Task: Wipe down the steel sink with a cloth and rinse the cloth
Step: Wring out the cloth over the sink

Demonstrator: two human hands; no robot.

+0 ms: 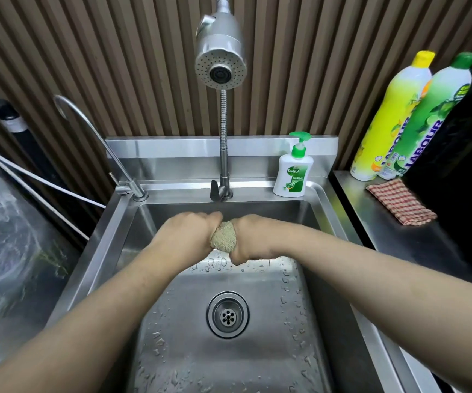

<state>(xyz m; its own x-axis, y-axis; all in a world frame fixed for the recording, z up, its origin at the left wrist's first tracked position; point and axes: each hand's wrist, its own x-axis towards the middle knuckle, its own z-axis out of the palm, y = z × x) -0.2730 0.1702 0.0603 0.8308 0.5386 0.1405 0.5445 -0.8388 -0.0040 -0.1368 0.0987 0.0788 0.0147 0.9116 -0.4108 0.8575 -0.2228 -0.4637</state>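
the cloth (223,236) is a small beige rag with a fuzzy nap, bunched into a tight wad. it is held over the rear half of the basin, squeezed between the left hand (186,231) and the right hand (253,238), whose fingers curl round its two ends, so only its middle shows. the sink (135,245) is a single deep steel basin with a flat rim and a low raised back. its floor is dotted with water drops, thickest toward the sides. the round drain (228,314), with a holed strainer, sits in the middle of the floor.
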